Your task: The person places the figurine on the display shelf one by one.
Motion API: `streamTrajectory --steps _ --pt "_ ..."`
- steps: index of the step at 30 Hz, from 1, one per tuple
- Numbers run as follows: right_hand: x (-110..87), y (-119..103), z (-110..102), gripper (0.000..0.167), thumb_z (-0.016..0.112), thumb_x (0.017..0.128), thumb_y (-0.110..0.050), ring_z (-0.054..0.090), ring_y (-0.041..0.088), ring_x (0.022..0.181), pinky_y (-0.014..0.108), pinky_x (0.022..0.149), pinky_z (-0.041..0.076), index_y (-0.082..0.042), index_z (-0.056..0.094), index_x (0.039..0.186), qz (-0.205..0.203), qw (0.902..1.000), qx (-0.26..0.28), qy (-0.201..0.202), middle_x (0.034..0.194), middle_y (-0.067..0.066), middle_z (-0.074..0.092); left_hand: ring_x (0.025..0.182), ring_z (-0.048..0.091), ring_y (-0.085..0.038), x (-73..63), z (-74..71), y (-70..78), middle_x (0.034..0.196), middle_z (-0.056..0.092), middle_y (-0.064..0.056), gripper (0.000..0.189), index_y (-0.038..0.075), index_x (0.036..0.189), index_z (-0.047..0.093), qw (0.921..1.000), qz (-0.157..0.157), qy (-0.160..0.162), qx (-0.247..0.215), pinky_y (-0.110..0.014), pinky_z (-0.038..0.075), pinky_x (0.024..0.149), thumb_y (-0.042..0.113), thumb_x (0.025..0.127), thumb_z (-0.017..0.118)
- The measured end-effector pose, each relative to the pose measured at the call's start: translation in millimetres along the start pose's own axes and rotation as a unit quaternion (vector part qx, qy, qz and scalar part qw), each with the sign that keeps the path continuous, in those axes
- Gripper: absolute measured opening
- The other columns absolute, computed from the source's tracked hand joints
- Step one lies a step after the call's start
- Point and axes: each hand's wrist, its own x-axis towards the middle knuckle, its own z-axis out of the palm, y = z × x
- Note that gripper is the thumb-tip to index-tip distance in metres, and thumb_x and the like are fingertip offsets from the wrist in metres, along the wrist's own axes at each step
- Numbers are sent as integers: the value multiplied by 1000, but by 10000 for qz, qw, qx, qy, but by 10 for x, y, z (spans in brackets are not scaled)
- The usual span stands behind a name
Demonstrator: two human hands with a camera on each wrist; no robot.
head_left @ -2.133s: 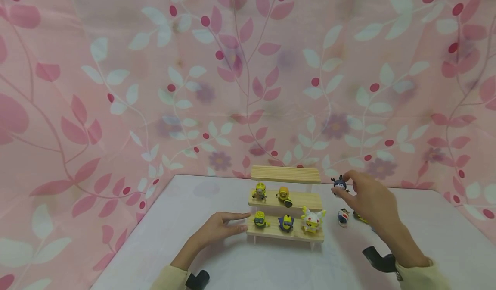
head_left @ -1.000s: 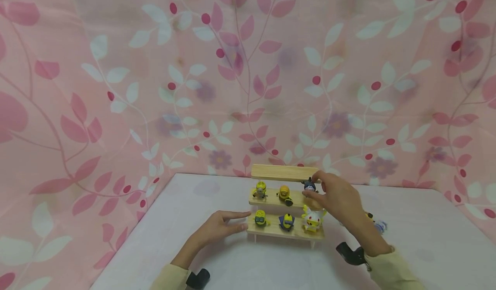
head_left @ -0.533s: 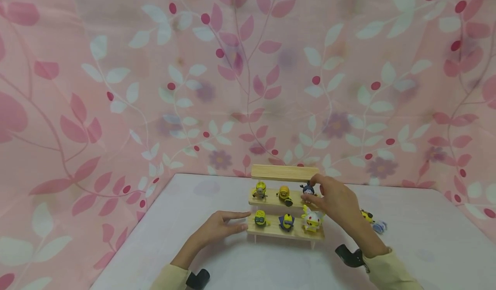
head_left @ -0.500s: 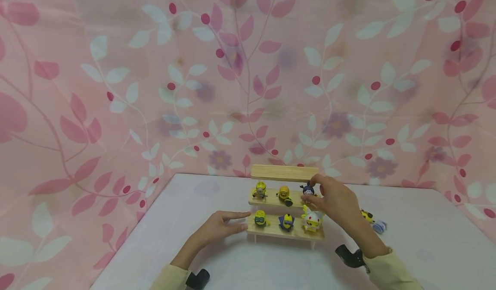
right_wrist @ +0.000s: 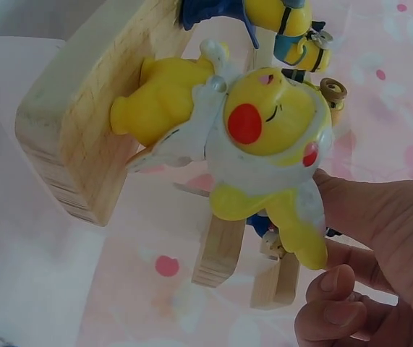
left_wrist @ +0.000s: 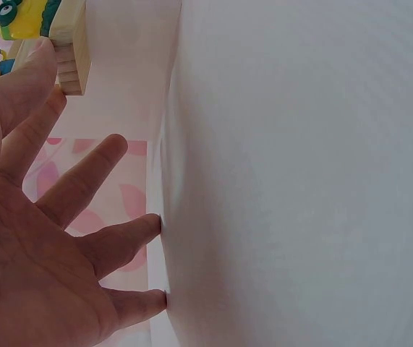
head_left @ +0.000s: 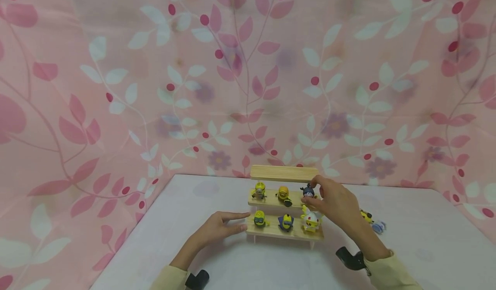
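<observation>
dark-topped figurine (head_left: 308, 191) on middle shelf (head_left: 271, 198)

The right fingers (head_left: 323, 182) hold a dark-headed figurine (head_left: 308, 191).

Bare wood, moulded plastic, matt cloth

The shelf (head_left: 284, 173) was pale wood, matt and seemingly unvarnished, finely grained and smooth at its rounded corners. Its thin supports (head_left: 312, 245) looked like plastic. The eared figure (head_left: 311, 221) was smooth plastic with a soft sheen, its red cheeks (right_wrist: 244, 123) equally smooth. The caped figure (head_left: 286, 223) and the green-goggled figure (head_left: 259, 219) also looked like smooth plastic, as did the dark-topped figure (head_left: 308, 191), too small to judge for gloss. The desk (head_left: 248, 266) wore matt white cloth, lightly creased. The backdrop (head_left: 286, 91) was printed cloth, smooth with soft folds. The right sleeve (head_left: 391, 272) looked like matt cloth, and the black wrist mount (head_left: 350, 259) like dull plastic.
</observation>
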Motion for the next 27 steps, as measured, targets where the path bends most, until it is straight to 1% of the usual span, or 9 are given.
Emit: streamTrajectory --steps 7,12,18,24,27 --pt "-25 -5 -56 50 84 76 -43 39 15 55 27 45 27 -13 62 109 -32 10000 -90 -14 70 0 45 136 43 -31 0 0 -3 134 61 5 39 35 125 69 10000 -13 2 -5 -61 30 110 45 88 73" --pt "-29 16 -138 52 83 76 -47 39 15 56 27 45 27 -13 63 109 11 9997 -240 -8 71 0 45 136 43 -32 -2 -4 8 134 60 4 39 33 126 69 10000 -10 -20 -38 -62 29 110 44 88 73" --pt "-73 79 -202 51 82 76 -50 38 15 56 27 45 27 -14 64 108 -69 9996 -280 80 70 -1 45 137 42 -34 -3 -5 16 134 60 4 41 30 126 69 10000 -24 -14 -78 -62 28 110 43 88 73" --pt "-151 178 -263 46 83 77 -44 37 15 55 28 45 27 -13 65 106 -99 9992 -308 215 68 -2 44 136 43 -33 -4 0 12 135 60 4 40 33 126 69 10000 -60 -23 -19 -62 29 109 45 88 73" --pt "-171 236 -294 42 83 78 -41 36 15 54 28 45 27 -13 65 105 -91 9992 -297 253 69 -1 44 136 43 -32 -5 -3 18 134 60 5 40 32 126 69 10000 -31 -15 -22 -62 29 110 44 88 73"
